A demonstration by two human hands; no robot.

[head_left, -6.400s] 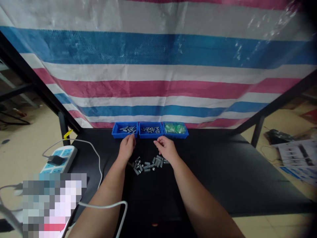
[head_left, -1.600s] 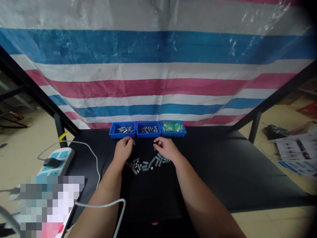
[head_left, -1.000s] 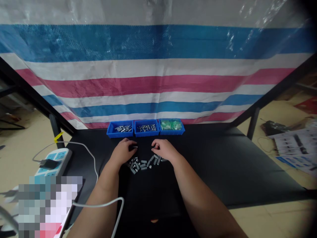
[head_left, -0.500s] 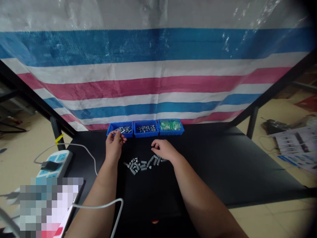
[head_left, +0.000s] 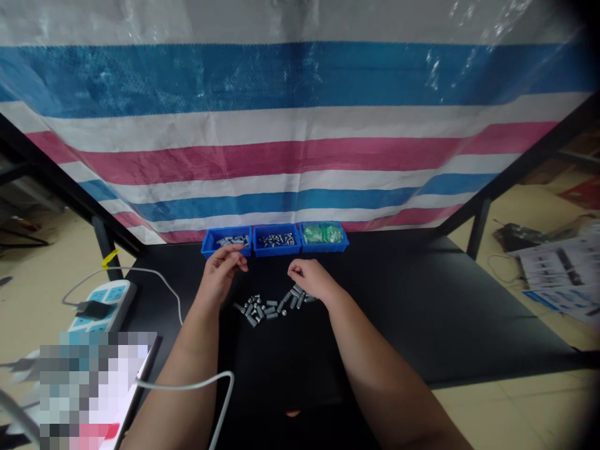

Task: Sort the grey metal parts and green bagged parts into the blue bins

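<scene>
My left hand [head_left: 224, 270] is in front of the left blue bin [head_left: 227, 249], its fingers stretched out and apart with nothing visible in them. Grey metal cylinders lie in that bin. My right hand [head_left: 310, 277] hovers just above the right end of a loose pile of grey cylindrical parts [head_left: 272, 315] on the black table. Its fingers are curled together, and whatever they hold, if anything, is hidden. Small shiny screws [head_left: 257, 300] are mixed in at the pile's left end.
A middle blue bin [head_left: 276, 250] holds small metal screws. The right blue bin [head_left: 325, 247] holds green-tinted plastic packets. At left are a power strip [head_left: 119, 300] and a white cable [head_left: 187, 390] crossing my left forearm. A striped tarp [head_left: 300, 153] hangs behind the bins.
My left hand has drawn slightly right from the left bin's front edge, and its fingers have spread. The right hand has stayed near the pile, its fingers curling in more.
</scene>
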